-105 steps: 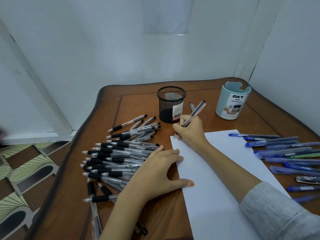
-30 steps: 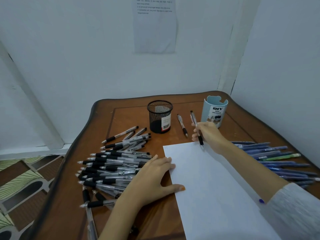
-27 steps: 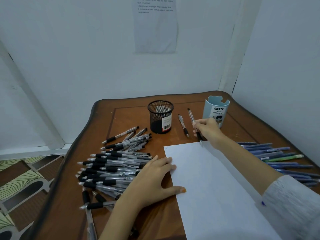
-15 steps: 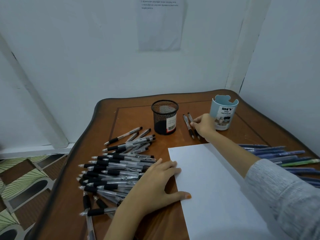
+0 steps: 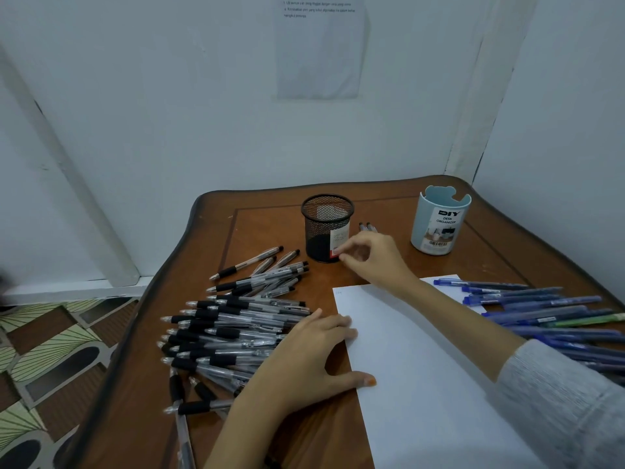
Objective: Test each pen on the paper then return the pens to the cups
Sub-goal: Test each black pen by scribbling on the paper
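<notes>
- The right hand (image 5: 375,262) holds nothing, fingers loosely bent, just beside the black cup (image 5: 326,228) near the table's (image 5: 209,238) far edge. A bump could tip it.
- The left hand (image 5: 304,360) rests flat, touching the paper (image 5: 422,367). The black pens (image 5: 233,326) heaped by the left edge could roll off.

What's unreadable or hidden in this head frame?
Head view only:
- Wall note: print too small, top cut by the frame edge.
- Test marks at the paper corner: too small to read.
- Two pens behind the right hand: only their ends show.
- Blue organizer cup: its wall hides the inside.
- Blue pens: run under the sleeve and off the right edge.
</notes>
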`<state>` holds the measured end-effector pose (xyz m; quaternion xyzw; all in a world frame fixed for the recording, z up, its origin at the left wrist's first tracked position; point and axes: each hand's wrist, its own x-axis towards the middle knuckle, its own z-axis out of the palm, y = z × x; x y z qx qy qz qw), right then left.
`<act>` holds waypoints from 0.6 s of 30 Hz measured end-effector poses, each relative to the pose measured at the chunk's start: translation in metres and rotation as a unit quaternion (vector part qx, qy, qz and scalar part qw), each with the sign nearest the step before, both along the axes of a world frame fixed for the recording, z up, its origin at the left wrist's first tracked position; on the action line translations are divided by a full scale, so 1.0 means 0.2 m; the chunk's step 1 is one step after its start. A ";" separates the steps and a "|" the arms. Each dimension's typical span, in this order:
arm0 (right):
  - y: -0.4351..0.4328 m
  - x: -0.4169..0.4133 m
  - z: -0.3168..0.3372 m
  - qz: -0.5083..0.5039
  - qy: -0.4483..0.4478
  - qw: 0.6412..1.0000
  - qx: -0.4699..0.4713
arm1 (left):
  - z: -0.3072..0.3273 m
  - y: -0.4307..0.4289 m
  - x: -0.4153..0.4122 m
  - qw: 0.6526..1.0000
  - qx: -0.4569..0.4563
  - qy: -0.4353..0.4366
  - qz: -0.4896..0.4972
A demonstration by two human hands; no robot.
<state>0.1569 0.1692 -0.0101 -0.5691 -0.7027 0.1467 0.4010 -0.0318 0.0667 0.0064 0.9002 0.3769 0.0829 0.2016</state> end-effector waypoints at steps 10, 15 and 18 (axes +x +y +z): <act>0.09 -0.17 -0.06 0.118 -0.072 0.990 -0.011 | -0.02 0.02 0.00 1.000 0.007 -0.004 -0.023; 0.07 -0.17 -0.07 0.106 -0.065 0.992 0.001 | -0.03 0.02 -0.01 1.000 0.009 -0.010 -0.025; 0.03 -0.12 -0.02 0.105 -0.045 0.993 -0.014 | -0.02 0.02 -0.01 1.000 0.008 -0.010 -0.021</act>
